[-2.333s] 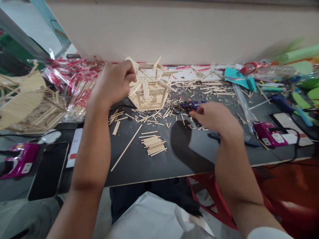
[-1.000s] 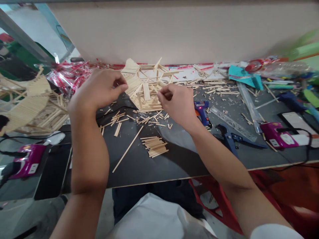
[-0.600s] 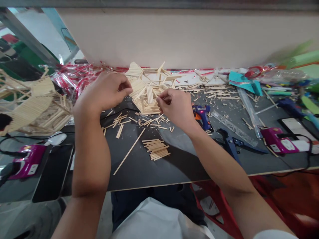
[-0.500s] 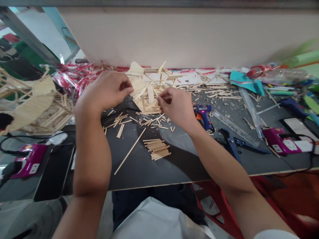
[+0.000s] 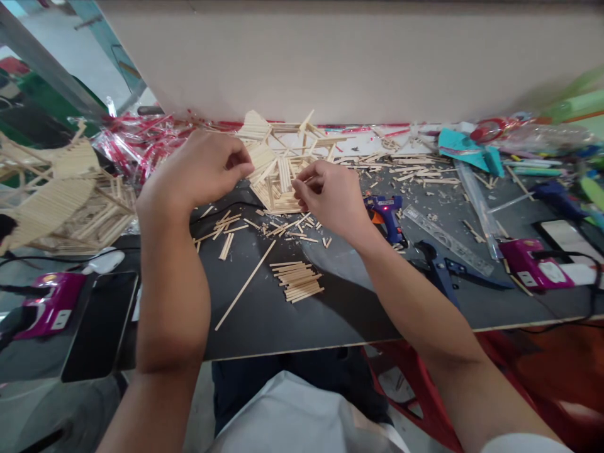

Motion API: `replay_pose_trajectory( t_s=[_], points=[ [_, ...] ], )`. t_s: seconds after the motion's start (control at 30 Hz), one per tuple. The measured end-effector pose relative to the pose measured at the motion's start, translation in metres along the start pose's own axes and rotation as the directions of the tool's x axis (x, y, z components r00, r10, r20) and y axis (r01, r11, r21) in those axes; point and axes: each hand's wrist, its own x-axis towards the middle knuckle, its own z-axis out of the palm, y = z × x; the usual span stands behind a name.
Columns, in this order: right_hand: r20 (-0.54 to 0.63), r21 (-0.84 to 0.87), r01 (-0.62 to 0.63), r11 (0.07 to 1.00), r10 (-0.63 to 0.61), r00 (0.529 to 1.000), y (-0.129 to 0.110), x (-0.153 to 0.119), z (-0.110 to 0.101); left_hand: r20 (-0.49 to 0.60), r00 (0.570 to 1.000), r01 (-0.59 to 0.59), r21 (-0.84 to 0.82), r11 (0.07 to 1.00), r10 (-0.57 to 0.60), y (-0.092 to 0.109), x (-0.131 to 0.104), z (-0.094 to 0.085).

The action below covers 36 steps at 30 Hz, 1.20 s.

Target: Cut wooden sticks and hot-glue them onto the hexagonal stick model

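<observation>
A model built of thin wooden sticks (image 5: 284, 175) stands at the back of the table, with slatted panels and an open frame. At its left edge my left hand (image 5: 202, 167) is closed, thumb and forefinger pinched against a slatted panel. My right hand (image 5: 330, 192) is also closed in a pinch, close to the model's front right side; what lies between those fingertips is too small to make out. Nearer to me lies a row of cut sticks (image 5: 297, 281), with one long stick (image 5: 245, 285) to its left. Loose stick pieces (image 5: 227, 245) are scattered before the model.
A blue glue gun (image 5: 389, 217) with a lit red light lies right of my right hand, near a clear ruler (image 5: 446, 239) and a dark blue cutter (image 5: 441, 270). Leftward are another stick model (image 5: 61, 195), a phone (image 5: 101, 327) and a purple power socket (image 5: 51, 302).
My right hand has shifted slightly left and up along the model's front. My left hand keeps its place at the panel. The whole view has tilted a little.
</observation>
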Motion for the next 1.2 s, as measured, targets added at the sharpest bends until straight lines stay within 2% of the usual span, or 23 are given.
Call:
replay_pose_trajectory(
  t_s=[0.1,0.3,0.6,0.73,0.87,1.03,1.2],
  points=[
    [0.027,0.045,-0.04,0.998,0.039,0.999,-0.001,0.0,0.0,0.046,0.999,-0.015,0.041,0.999,0.013,0.004,-0.001,-0.002],
    [0.064,0.111,-0.071,0.991,0.064,0.996,0.0,0.0,0.002,0.024,1.0,0.017,0.011,1.0,-0.017,0.003,0.004,0.005],
    [0.076,0.192,-0.104,0.976,0.091,0.993,0.002,0.001,0.004,0.0,1.0,-0.03,0.021,0.999,0.03,-0.002,0.005,0.007],
    [0.086,0.203,-0.105,0.973,0.089,0.992,0.005,0.003,0.004,-0.05,0.997,-0.062,0.019,0.998,0.063,-0.003,0.007,0.012],
    [0.089,0.214,-0.063,0.975,0.045,0.995,0.008,0.004,0.002,-0.096,0.99,-0.106,0.016,0.994,0.107,0.005,0.009,0.017],
    [0.112,0.195,-0.022,0.981,0.0,0.994,0.011,0.006,-0.004,-0.033,0.987,-0.155,0.035,0.987,0.156,0.021,0.01,0.023],
    [0.213,0.218,-0.08,0.973,0.033,0.976,0.015,0.009,-0.011,-0.035,0.983,-0.182,0.019,0.983,0.183,0.022,0.013,0.031]
  ],
)
